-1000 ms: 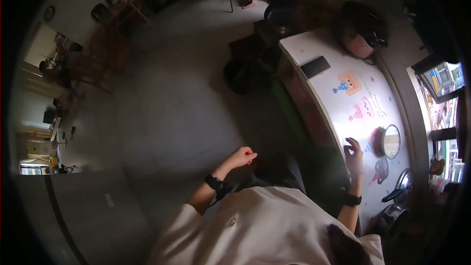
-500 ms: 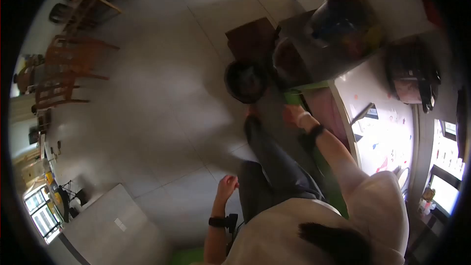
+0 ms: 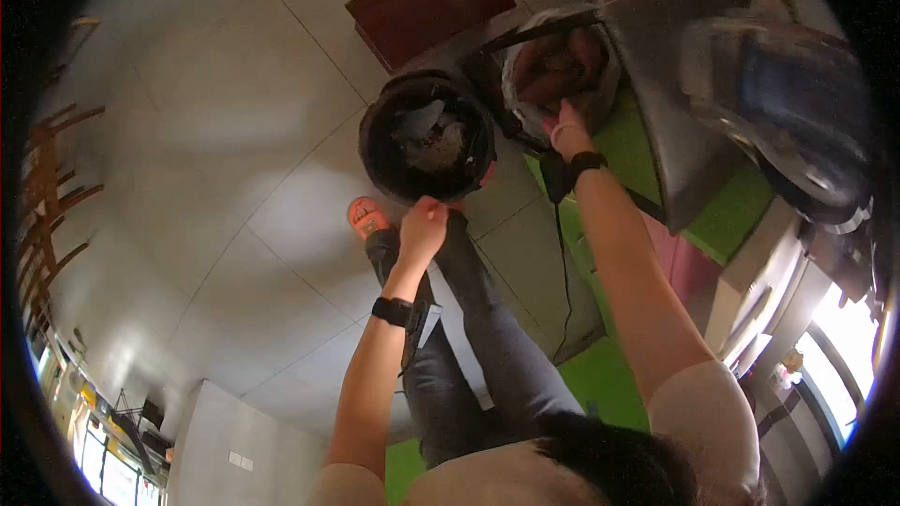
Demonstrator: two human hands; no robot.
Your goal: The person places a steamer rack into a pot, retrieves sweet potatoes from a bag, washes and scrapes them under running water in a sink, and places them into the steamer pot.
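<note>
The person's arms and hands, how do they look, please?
The left hand and right hand wear no gloves. Black straps circle both wrists; the right one has a dark block, with a thin black cable hanging below. The sleeves are short and pale beige.

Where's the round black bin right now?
Head view, upper half, just left of centre: the round black bin is on the grey tiled floor, between the dark red rectangular box and the person's left hand.
</note>
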